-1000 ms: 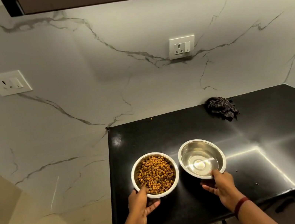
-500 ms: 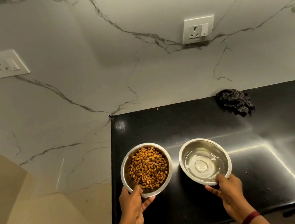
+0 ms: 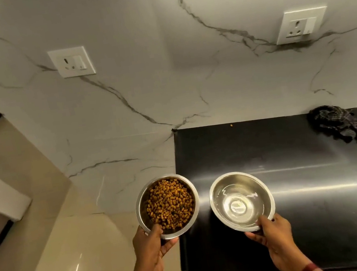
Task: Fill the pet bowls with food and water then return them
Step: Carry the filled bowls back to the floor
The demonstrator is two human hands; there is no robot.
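Two steel pet bowls are held up off the black counter (image 3: 316,218). The food bowl (image 3: 142,203), full of brown kibble, hangs past the counter's left edge, partly over the floor; my left hand (image 3: 152,246) grips its near rim, thumb inside. The water bowl (image 3: 217,202), holding clear water, is over the counter's left part; my right hand (image 3: 276,239) pinches its near rim. A red band is on my right wrist.
A dark checked cloth (image 3: 336,124) lies crumpled at the counter's back against the marble wall. One stray kibble (image 3: 231,124) sits by the wall. Two wall sockets (image 3: 72,62) (image 3: 301,26) are above. Beige floor tiles (image 3: 52,263) spread to the left.
Both bowls have been lifted from the counter and carried left; the food bowl now hangs beyond the counter's left edge. The view has swung left and down.
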